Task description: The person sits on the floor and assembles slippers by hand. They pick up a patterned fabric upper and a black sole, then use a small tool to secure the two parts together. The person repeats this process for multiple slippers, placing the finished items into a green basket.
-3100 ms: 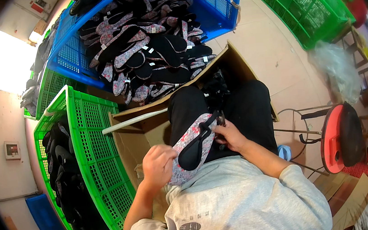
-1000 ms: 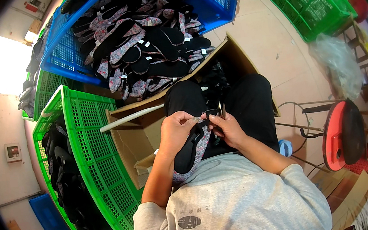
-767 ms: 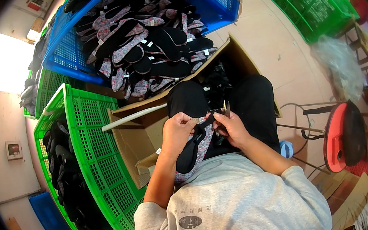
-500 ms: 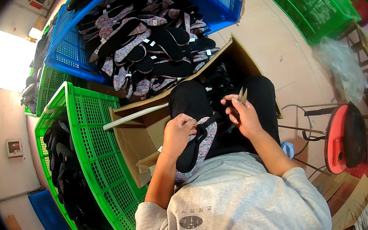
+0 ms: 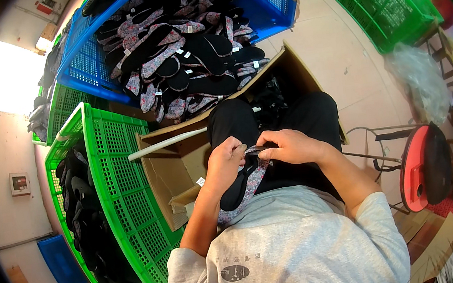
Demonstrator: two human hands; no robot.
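Both hands grasp 1 insole (image 5: 241, 183): left hand (image 5: 227, 161) over its middle, right hand (image 5: 288, 146) pinching the top end, hiding it; its lower end disappears behind the shirt (image 5: 294, 245).

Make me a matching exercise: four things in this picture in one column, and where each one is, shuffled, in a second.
Things:
1. blue crate
2. green crate
3. cardboard box
4. red stool

Places:
A. by the person's right side
B. far left, holding dark soles
C. top, heaped with floral insoles
D. in front of the knees

Pairs: 1-C, 2-B, 3-D, 4-A
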